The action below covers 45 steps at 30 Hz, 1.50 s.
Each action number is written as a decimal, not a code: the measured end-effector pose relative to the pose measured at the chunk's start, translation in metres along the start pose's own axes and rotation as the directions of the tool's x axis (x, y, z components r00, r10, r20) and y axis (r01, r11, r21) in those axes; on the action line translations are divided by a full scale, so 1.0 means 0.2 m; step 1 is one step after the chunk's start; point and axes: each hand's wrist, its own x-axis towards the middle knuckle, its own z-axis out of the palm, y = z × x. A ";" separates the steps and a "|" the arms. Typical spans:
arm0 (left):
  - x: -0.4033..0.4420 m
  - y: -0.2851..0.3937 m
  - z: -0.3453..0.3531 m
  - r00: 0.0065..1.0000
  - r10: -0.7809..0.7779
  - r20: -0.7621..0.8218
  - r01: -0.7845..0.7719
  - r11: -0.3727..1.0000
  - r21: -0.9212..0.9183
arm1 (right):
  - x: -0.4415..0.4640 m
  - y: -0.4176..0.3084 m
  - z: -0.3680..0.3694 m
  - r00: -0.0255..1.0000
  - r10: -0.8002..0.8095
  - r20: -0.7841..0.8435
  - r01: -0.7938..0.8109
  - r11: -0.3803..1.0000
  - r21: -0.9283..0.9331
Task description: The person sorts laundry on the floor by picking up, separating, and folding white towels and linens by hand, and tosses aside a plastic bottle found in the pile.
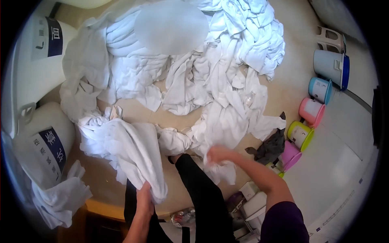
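My left hand (144, 199) is closed on the lower edge of a thick white towel (135, 148), which hangs in folds above and beside it. My right hand (216, 155) is blurred by motion over a white cloth (222, 172) on the floor. Its fingers look curled, but whether they grip the cloth cannot be made out. Around both hands lies a wide heap of crumpled white towels (137, 75), reaching away from my legs. A pale round blur hides part of the heap at the top.
Large white bins (50, 117) with dark labels stand at the left, with a white cloth (60, 198) hanging beside one. Along the right wall are a blue-lidded grey bucket (330, 67) and several coloured buckets (312, 111). A dark grey cloth (270, 145) lies near them.
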 end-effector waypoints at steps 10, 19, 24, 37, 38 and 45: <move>0.01 0.08 -0.08 0.995 -0.050 -0.082 0.052 0.998 0.023 | 0.62 0.44 -0.90 0.121 0.637 -0.761 -0.149 0.770 0.621; -0.12 -0.03 -0.05 0.822 0.553 0.136 -0.533 0.663 0.525 | -1.03 -0.60 0.13 0.300 0.519 -0.801 0.251 0.767 0.591; -0.32 0.24 0.14 0.739 0.348 0.577 -0.663 0.525 0.534 | -1.55 -1.31 0.30 0.707 0.346 -0.617 0.250 0.694 0.675; -0.32 0.34 0.26 0.881 -0.024 0.472 -0.079 0.977 0.198 | -1.04 -2.17 0.65 0.643 -0.757 -0.114 0.707 0.530 0.469; -0.38 0.33 0.13 0.901 -0.012 0.434 -0.072 0.982 0.176 | -1.00 -2.13 0.69 0.627 -0.771 -0.109 0.717 0.517 0.468; -0.79 0.22 -0.53 0.990 0.059 0.131 -0.073 0.992 0.099 | -0.53 -1.06 0.34 0.958 0.015 -0.286 0.204 0.666 0.718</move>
